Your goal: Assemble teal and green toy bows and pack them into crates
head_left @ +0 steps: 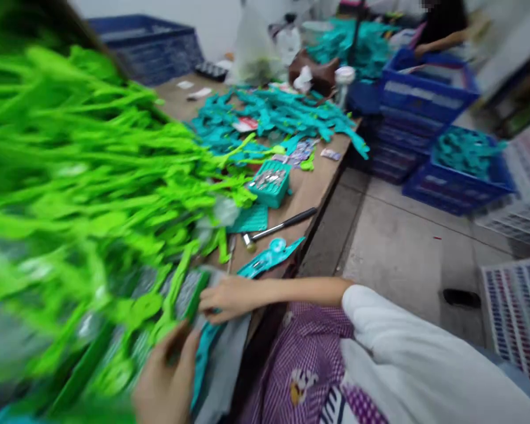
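Nearest, the left hand (pixel 168 377) was blurred, its fingers bent with a small gap to the thumb; I could not tell whether it held anything. Just beyond, the right hand (pixel 230 299) had its fingers curled closed on the end of a long teal piece (pixel 202 359), which lay over grey sheeting (pixel 227 365) at the table's edge. Bright green pieces (pixel 115 176) (a great heap) filled the left side. Farther off lay a hammer (pixel 282 227), then a teal basket (pixel 270 187) of small metal parts.
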Demonstrator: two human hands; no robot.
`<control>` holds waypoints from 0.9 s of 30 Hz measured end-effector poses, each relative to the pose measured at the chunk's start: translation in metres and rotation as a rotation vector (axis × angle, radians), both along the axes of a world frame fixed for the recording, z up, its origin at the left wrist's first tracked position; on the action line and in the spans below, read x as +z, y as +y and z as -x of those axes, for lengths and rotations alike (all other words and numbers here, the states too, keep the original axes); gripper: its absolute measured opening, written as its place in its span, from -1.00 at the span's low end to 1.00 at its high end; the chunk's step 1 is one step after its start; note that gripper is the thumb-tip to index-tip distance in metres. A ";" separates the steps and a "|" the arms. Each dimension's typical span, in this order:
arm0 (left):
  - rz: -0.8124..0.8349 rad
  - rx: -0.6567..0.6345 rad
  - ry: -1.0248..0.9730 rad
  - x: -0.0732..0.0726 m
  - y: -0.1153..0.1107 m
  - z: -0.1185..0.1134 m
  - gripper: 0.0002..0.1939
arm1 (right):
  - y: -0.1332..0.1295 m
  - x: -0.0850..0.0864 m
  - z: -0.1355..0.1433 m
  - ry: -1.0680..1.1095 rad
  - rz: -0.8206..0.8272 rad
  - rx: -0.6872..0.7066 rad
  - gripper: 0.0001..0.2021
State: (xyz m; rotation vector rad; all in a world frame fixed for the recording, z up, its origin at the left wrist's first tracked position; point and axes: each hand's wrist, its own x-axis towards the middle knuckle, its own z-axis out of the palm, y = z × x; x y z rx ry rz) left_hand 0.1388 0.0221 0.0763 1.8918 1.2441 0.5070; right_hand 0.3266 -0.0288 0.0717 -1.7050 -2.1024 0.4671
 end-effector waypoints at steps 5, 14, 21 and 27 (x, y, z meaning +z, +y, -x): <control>0.208 -0.017 -0.202 -0.006 0.004 -0.032 -0.60 | -0.005 0.001 -0.007 -0.071 0.014 0.070 -0.79; 0.119 0.167 -0.255 -0.034 -0.010 -0.021 -0.65 | -0.061 0.009 -0.060 -0.131 -0.100 -0.056 -0.73; 0.211 0.133 -0.330 -0.046 -0.004 -0.019 -0.66 | -0.066 -0.014 -0.048 -0.332 -0.081 -0.037 -0.75; 0.192 0.139 -0.328 -0.044 -0.007 -0.019 -0.67 | -0.049 -0.001 -0.047 -0.322 0.010 -0.034 -0.74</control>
